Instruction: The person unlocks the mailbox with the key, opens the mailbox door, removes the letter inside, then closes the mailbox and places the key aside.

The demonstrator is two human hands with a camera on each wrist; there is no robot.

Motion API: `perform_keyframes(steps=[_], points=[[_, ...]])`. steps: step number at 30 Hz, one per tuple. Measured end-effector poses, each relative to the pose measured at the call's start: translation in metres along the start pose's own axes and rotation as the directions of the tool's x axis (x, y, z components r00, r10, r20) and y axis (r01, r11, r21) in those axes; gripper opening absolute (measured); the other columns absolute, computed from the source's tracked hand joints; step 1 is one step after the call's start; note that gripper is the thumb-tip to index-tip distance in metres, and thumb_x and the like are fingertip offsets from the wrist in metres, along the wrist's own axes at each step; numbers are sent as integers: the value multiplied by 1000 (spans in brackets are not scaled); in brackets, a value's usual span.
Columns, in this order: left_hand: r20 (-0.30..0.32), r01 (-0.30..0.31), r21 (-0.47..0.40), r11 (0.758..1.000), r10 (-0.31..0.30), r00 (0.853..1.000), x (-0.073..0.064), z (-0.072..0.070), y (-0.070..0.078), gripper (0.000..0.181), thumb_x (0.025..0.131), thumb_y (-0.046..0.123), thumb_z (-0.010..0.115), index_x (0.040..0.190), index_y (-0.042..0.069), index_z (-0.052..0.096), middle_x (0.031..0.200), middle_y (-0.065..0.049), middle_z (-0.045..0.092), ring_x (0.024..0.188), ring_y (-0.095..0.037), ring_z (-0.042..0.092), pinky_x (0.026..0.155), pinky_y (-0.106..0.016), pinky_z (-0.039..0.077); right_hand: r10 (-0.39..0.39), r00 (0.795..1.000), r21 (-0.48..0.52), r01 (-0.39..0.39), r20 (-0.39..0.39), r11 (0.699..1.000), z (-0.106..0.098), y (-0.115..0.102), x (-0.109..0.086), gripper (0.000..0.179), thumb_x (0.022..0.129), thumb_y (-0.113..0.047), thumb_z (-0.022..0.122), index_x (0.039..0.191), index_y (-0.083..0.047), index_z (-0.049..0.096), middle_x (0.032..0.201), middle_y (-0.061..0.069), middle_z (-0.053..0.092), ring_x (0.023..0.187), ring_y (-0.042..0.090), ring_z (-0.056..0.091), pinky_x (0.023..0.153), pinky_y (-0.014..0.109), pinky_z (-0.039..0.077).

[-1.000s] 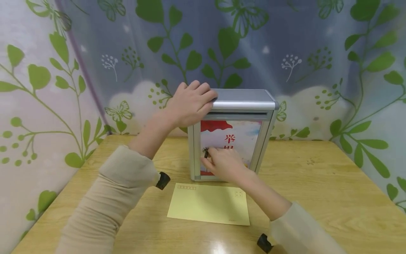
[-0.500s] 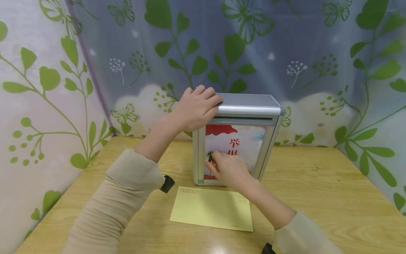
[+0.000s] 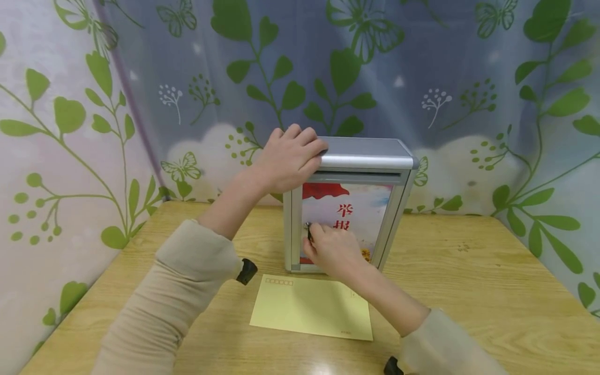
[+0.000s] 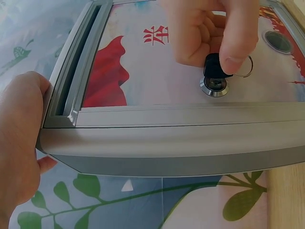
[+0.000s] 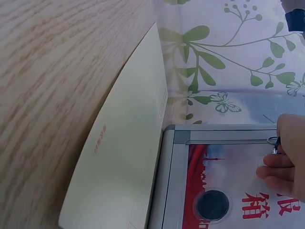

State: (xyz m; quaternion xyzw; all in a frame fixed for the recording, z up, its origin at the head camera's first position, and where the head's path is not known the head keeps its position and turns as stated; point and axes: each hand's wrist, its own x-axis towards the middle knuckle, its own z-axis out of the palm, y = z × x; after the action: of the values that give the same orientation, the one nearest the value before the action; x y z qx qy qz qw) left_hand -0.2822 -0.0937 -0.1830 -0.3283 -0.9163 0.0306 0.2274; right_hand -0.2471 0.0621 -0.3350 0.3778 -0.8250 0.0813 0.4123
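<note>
A silver metal-framed letter box (image 3: 356, 148) stands upright on the table, with a slot near its top and a printed front door (image 3: 370, 208) with red characters. My left hand (image 3: 290, 159) grips the box's top left corner, fingers over the top and thumb behind. At the door's left side my right hand (image 3: 337, 250) pinches a black-headed key (image 4: 217, 66) between thumb and curled forefinger. The key sits at the round chrome lock (image 4: 214, 88), a key ring (image 4: 247, 67) hanging from it. The door lies flush in its frame.
A yellow envelope (image 3: 314, 307) lies flat on the wooden table (image 3: 469, 291), just in front of the box. Behind the table hangs a curtain (image 3: 187, 104) with green leaves. A round dark window (image 5: 212, 205) shows low on the door.
The head view has shifted slightly. My right hand has turned a little at the lock, and more of the second red character shows. My left hand keeps its grip on the box.
</note>
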Motion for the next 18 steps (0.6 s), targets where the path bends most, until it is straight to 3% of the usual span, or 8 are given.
perform_keyframes(steps=[7, 11, 14, 18], points=[[6, -2, -14, 1000, 2, 1000, 1, -1, 0, 39, 100, 31, 25, 129, 20, 49, 113, -1, 45, 98, -22, 35, 76, -36, 29, -75, 997, -63, 73, -31, 995, 1, 1, 3, 24, 76, -9, 62, 63, -10, 42, 50, -3, 33, 40, 9, 27, 35, 21, 17], [5, -3, -17, 1000, 3, 1000, 1, -2, -1, 39, 100, 31, 25, 129, 21, 49, 113, 0, 45, 98, -22, 35, 76, -36, 29, -125, 990, -103, 117, -71, 988, 0, 3, 2, 19, 76, -12, 67, 69, -7, 50, 57, 1, 46, 43, 14, 41, 37, 23, 30], [7, -3, -19, 1000, 3, 1000, 0, -1, -1, 39, 100, 30, 25, 129, 21, 49, 113, 0, 45, 98, -22, 35, 76, -36, 29, -146, 982, -100, 134, -123, 986, -1, 4, 1, 19, 73, -14, 73, 75, -5, 57, 69, 4, 56, 54, 19, 54, 47, 27, 44], [8, 0, -31, 1000, 0, 1000, 0, -1, -1, 39, 100, 30, 26, 129, 21, 49, 115, 0, 45, 98, -22, 35, 77, -36, 29, -176, 965, -80, 163, -196, 983, 0, 8, -1, 22, 68, -14, 79, 81, -3, 63, 79, 6, 62, 66, 21, 61, 57, 30, 51]])
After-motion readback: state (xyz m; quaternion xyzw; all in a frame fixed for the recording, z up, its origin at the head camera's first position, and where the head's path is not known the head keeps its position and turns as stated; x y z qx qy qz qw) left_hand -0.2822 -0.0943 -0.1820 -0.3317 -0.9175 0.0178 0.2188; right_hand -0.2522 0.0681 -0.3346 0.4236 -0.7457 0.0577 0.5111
